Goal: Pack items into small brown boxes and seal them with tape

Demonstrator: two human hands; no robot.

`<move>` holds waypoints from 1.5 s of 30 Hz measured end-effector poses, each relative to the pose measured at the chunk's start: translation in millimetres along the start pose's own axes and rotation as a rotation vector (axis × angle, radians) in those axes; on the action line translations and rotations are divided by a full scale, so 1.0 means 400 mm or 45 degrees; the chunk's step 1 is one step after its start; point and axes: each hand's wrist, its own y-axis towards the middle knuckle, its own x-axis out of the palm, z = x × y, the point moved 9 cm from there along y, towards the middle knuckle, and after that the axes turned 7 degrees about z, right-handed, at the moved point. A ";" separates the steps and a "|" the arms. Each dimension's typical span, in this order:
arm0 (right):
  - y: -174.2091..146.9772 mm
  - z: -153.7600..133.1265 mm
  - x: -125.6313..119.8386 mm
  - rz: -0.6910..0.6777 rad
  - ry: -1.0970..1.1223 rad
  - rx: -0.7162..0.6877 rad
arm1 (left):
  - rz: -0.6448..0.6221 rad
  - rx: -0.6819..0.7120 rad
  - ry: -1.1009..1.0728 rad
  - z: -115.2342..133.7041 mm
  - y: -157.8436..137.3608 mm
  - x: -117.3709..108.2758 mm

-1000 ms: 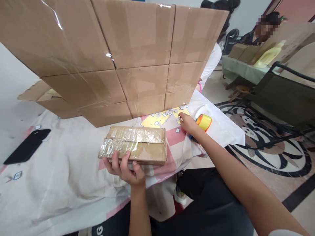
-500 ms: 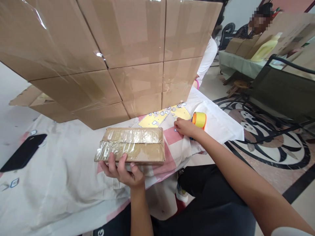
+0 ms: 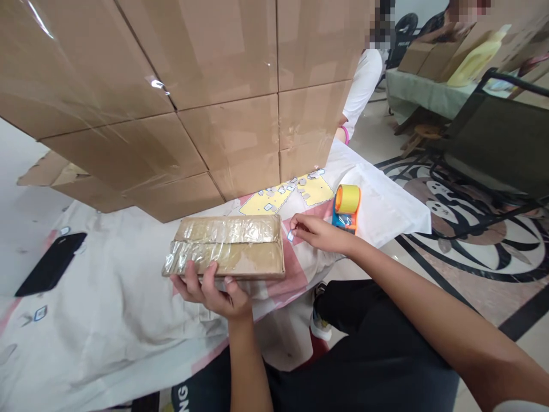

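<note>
A small cardboard box [image 3: 240,260], its top covered with shiny clear tape, lies on the cloth-covered table near its front edge. My left hand [image 3: 214,292] grips its near side, fingertips on top and thumb along the front. Just past the box's right end is my right hand [image 3: 313,232], its fingers pinched on a small white label [image 3: 290,235] with a blue edge. Right behind that wrist stands a tape dispenser [image 3: 346,209] in orange and blue with a yellow roll.
A tall stack of taped cartons [image 3: 231,120] rises behind the box. Small labels and scraps lie on yellow cloth prints [image 3: 266,201]. At left are a black phone [image 3: 51,264] and an opened carton [image 3: 92,191]. Someone's white sleeve [image 3: 364,80] shows beyond the stack; a chair [image 3: 493,131] stands right.
My right hand has moved left from beside the tape dispenser toward the box, the small label moving with it. My left hand keeps its grip on the box. The view has shifted slightly.
</note>
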 end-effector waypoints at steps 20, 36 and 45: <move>-0.008 0.004 0.091 0.064 0.513 -0.118 | -0.050 0.030 -0.033 -0.004 0.002 0.010; -0.017 0.001 0.113 0.151 0.458 -0.141 | -0.475 0.253 -0.141 0.053 -0.065 0.068; -0.026 -0.011 0.127 0.242 0.379 -0.221 | -0.456 0.201 -0.119 0.107 -0.049 0.069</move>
